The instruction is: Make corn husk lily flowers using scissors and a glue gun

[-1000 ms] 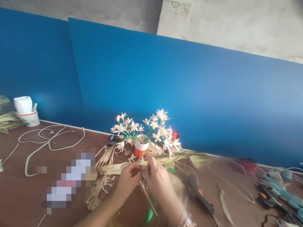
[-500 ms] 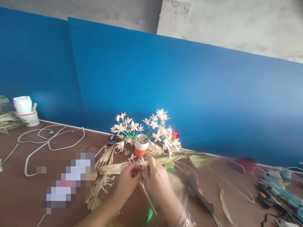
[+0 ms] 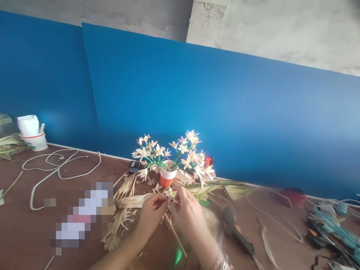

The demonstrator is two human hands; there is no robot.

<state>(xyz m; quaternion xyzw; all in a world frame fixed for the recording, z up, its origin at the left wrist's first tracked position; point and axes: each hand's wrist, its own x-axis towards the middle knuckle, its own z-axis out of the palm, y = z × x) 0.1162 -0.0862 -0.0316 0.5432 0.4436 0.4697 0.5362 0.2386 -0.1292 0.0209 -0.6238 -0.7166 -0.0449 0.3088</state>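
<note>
My left hand (image 3: 153,213) is closed in a pinch, its thumb and index fingertips meeting those of my right hand (image 3: 187,213). Both pinch a small pale piece of corn husk, mostly hidden by the fingers. Petal-like pale husk (image 3: 168,192) shows just beyond the fingertips. Behind the hands stands an orange and white paper cup (image 3: 166,180), with cream husk flowers (image 3: 159,150) on green stems fanning out from it. Below the fingers a thin pale stick (image 3: 176,236) lies aslant on the table.
Dried husks (image 3: 135,201) lie around the cup and hands. To the right is a dark glue gun (image 3: 236,232), and farther right a cluttered heap of teal and black items (image 3: 332,232). A white cable (image 3: 57,168) and a white tub (image 3: 35,141) are at the left.
The fingers shift slightly at the pinch, and a little more of the pale husk shows beyond them. The cup and flowers have stayed in place.
</note>
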